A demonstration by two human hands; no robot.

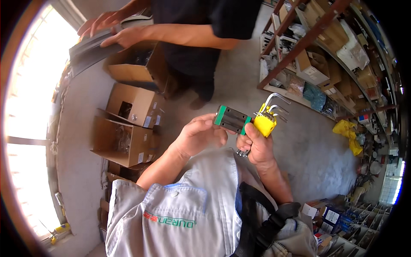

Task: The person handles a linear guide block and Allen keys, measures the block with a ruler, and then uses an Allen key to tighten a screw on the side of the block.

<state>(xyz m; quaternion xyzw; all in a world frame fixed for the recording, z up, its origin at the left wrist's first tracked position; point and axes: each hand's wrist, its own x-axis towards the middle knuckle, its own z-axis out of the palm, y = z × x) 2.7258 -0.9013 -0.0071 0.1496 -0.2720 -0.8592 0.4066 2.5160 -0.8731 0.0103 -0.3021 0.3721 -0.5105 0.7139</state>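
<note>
A black linear guide block (232, 119) with green end caps is held out in front of my chest, its face with small screw holes turned upward. My left hand (199, 133) has its fingers curled at the block's left end, with the thumb and forefinger against it. My right hand (258, 146) grips a yellow folding hex key set (265, 123) beside the block's right end. Several bent silver keys stick out of the holder's far side. More metal key ends show below the right fingers. The right hand's hold on the block itself is partly hidden.
Another person's hands (122, 36) rest on a dark flat panel (92, 51) at upper left. Open cardboard boxes (115, 139) are stacked along the left wall by a bright window (32, 107). A loaded rack (299, 45) stands at upper right, and boxed goods (332, 216) lie at lower right.
</note>
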